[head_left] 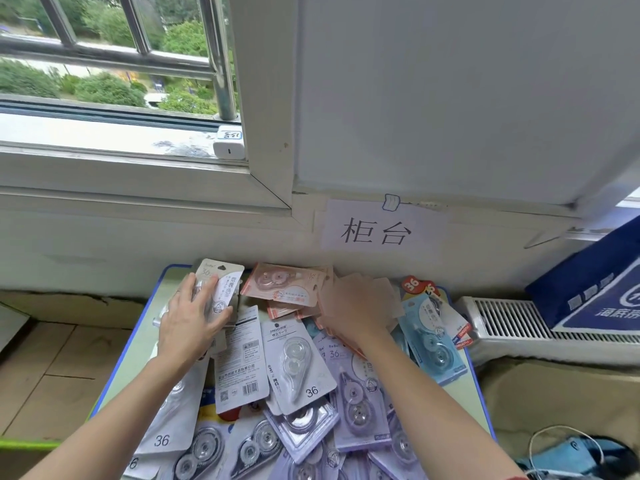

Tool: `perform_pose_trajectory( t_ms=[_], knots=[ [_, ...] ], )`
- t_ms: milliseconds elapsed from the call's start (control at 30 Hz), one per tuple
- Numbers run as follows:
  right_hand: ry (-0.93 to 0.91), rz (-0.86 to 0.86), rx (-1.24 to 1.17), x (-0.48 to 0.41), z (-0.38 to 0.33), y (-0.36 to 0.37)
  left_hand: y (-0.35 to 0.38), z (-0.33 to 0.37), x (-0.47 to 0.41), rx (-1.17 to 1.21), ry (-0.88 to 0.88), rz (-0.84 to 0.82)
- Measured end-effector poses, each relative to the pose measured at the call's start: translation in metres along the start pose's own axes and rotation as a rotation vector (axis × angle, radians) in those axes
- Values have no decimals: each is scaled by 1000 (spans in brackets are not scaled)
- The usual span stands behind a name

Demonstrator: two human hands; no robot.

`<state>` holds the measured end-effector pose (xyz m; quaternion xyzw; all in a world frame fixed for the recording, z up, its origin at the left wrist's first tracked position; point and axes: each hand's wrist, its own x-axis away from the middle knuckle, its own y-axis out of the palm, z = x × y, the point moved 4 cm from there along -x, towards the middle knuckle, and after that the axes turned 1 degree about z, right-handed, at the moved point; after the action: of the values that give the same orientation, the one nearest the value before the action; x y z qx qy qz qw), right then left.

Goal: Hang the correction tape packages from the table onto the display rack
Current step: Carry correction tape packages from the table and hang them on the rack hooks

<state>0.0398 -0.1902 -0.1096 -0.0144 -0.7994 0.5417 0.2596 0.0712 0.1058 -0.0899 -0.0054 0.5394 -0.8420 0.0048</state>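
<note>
White window frame (270, 133), one, behind everything. Blue-rimmed table (138, 355), one, against the wall, heaped with correction tape packages (294, 368) in grey, lilac, pink and light blue; they overlap too much to count. Several are marked "36", one "JINUO". Navy bag (595, 292), one, on a white slatted grille (512, 320). Paper sign (375, 226), one: "柜台". Left hand (192, 317) grips a grey-white package (221, 282) at the pile's far edge. Right hand (353, 306), blurred, over pink packages (284, 282); grip cannot be told. White charger (229, 145), one, on the sill.
</note>
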Motion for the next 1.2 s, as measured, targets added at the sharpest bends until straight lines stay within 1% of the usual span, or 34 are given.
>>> perform_pose_trajectory(
  t_ms=[300, 367, 500, 600, 733, 900, 1067, 1200],
  knots=[
    [-51, 108, -29, 23, 4, 0, -2, 6, 16, 12, 34, 2],
    [-44, 126, -59, 34, 5, 1, -3, 8, 23, 4, 56, 4],
    [-12, 140, -24, 64, 6, 6, -10, 13, 40, 0, 121, 8],
    [-3, 171, -51, 95, 7, 14, -15, 12, 61, -3, 170, -5],
    [7, 201, -85, 148, 6, 31, -23, -5, 104, -24, 203, -28],
    [50, 209, -89, 228, 8, 70, -28, -38, 179, -21, 217, -80],
    [98, 233, -104, 308, 17, 106, -33, -63, 256, -85, 230, -134],
    [131, 266, -116, 365, 32, 127, -38, -70, 311, -125, 250, -167]
  ],
)
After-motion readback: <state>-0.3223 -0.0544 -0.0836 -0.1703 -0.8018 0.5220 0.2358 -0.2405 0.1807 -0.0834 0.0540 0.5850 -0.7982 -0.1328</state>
